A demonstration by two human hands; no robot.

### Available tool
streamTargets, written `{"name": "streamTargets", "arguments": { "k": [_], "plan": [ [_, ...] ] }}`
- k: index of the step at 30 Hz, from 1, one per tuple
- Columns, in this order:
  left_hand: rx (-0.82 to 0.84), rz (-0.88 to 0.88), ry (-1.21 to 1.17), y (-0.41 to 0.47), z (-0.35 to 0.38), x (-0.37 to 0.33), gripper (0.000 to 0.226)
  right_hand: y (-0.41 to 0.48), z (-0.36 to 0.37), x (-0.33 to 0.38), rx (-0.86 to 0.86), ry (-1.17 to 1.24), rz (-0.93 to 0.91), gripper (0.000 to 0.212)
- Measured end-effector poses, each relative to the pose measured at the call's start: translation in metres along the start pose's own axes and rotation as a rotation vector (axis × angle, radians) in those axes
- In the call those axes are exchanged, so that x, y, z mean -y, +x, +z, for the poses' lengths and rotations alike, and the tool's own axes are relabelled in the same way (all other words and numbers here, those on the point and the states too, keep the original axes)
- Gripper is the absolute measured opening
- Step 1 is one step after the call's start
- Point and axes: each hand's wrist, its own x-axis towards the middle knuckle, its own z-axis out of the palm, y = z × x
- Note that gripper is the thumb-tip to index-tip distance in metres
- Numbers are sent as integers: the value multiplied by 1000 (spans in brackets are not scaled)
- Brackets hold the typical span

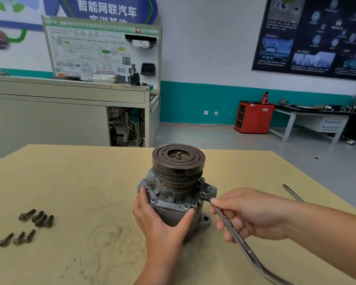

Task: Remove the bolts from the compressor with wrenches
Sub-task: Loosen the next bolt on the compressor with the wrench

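The grey compressor stands upright at the middle of the wooden table, its dark grooved pulley on top. My left hand grips the housing from the front-left, thumb across its near face. My right hand holds a long steel wrench by its shank. The wrench head sits on a bolt on the compressor's right flange. Several loose bolts lie on the table at the left, with three more bolts nearer the front edge.
A second slim tool lies near the table's right edge. Beyond the table stand a grey training bench with a display board, a red cabinet and a workbench along the wall.
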Motion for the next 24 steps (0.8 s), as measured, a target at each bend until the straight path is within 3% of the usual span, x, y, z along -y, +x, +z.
{"name": "streamTargets", "arguments": {
  "k": [5,7,12,14,16,18,22,24],
  "plan": [
    [-11,18,11,-1,1,0,113,2,8,8,-2,-13,27,29],
    [-11,21,16,-1,1,1,115,0,4,11,-15,-144,44,31],
    [2,14,27,-1,2,3,115,2,-32,42,-29,-983,44,38],
    [-3,12,26,-1,2,2,114,12,-42,47,-131,-1329,-66,40],
    [-7,21,18,-2,2,1,112,19,-46,44,-250,-1464,-191,38],
    [-7,26,2,-3,1,1,110,16,-52,36,-232,-1268,-181,28],
    [-13,35,2,-2,3,3,110,-4,-45,17,-31,-417,-38,27],
    [-14,35,-4,-2,3,4,110,-7,-27,5,20,-220,-40,27]
  ]
}}
